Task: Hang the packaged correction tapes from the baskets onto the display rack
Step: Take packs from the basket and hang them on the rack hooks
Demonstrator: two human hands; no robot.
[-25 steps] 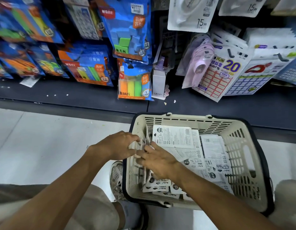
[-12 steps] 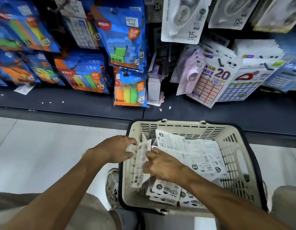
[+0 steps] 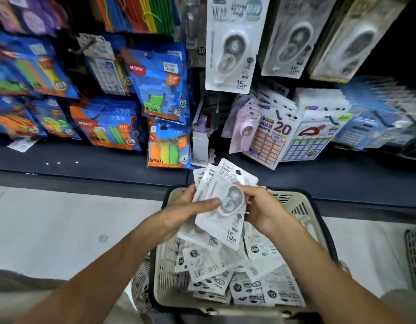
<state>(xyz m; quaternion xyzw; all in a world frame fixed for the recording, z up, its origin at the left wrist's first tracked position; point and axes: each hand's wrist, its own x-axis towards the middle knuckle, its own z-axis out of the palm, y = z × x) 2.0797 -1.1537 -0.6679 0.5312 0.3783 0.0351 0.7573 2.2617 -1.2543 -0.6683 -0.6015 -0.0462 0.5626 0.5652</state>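
A small stack of white packaged correction tapes is held face up above the cream basket, fanned out at the top. My left hand grips the stack's left side, thumb across the front. My right hand holds its right edge. Several more packs lie loose in the basket below, mostly back side up. On the display rack above, the same correction tapes hang in a row at the upper right.
Blue packs of counting toys hang at the left, label stickers and a white box stand on the dark shelf. A second basket shows at the right edge. Pale floor lies to the left.
Both hands have lifted a stack of packs out of the basket and turned it face up. The view has tilted upward toward the rack.
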